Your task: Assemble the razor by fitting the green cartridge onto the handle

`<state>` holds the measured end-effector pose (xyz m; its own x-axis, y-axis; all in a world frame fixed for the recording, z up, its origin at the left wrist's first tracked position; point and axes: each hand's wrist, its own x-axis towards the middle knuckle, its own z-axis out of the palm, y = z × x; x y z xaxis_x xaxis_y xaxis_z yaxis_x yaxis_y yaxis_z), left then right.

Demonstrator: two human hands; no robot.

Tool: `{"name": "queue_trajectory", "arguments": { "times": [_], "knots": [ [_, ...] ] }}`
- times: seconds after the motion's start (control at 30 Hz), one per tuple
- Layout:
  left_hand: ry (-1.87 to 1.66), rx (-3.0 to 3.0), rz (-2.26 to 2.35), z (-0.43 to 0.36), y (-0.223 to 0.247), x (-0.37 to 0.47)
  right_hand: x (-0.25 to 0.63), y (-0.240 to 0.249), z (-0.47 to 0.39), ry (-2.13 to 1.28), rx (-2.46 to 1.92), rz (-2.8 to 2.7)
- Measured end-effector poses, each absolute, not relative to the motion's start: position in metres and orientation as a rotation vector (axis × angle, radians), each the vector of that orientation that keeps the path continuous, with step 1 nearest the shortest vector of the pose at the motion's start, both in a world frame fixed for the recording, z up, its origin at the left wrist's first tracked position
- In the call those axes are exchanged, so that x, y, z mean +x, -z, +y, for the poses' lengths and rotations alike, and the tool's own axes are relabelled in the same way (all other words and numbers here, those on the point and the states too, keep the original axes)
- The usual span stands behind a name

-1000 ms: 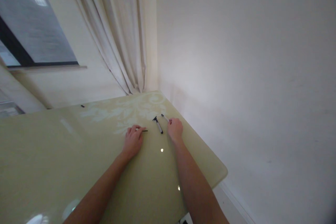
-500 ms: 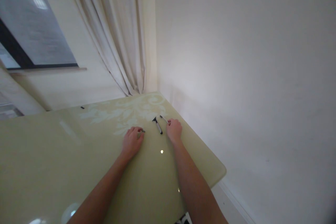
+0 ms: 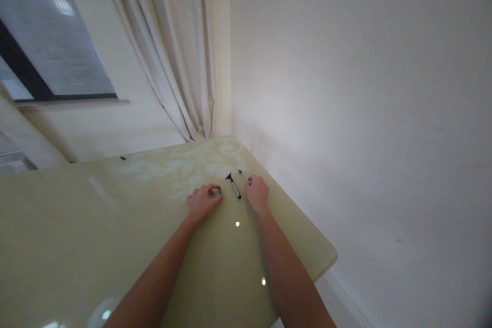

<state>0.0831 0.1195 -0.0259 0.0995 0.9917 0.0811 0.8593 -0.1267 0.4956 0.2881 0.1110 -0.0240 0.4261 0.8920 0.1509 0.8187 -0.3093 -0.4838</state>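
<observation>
A razor (image 3: 234,187) with a black head and grey handle lies on the pale green table between my hands. My left hand (image 3: 203,202), just left of it, pinches a small dark object (image 3: 220,191) between thumb and forefinger; what it is cannot be made out. To the razor's right, my right hand (image 3: 257,192) is closed on the lower end of a thin white toothbrush (image 3: 243,176). The brush's dark head points away from me, and the rest of its handle is hidden in the fingers.
The glossy table (image 3: 96,230) has a rounded corner at the right. A small black piece (image 3: 123,158) lies near its far edge. Beyond stand a curtain (image 3: 184,51), a window (image 3: 69,36) and a bare wall (image 3: 346,87) on the right.
My left hand has moved right, closer to the razor, with the small dark object in its fingers. My right hand keeps its hold on the toothbrush. The view has shifted slightly.
</observation>
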Motion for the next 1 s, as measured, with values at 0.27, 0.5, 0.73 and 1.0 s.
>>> {"name": "queue_trajectory", "arguments": {
  "times": [0.27, 0.5, 0.73, 1.0],
  "knots": [
    [-0.581, 2.102, 1.793, 0.119, 0.027, 0.083, 0.288, 0.024, 0.11, -0.189, -2.185, -1.45],
    [-0.612, 2.131, 1.768, 0.122, 0.032, 0.082, 0.283, 0.019, 0.102, -0.122, -2.14, -1.441],
    [-0.711, 2.14, 1.734, 0.125, 0.041, 0.076, 0.233, 0.008, 0.087, -0.072, -1.604, -1.723],
    [-0.807, 2.202, 1.667, 0.081, 0.07, 0.062, 0.172, 0.016, 0.053, -0.24, -0.931, -2.405]
  ]
}}
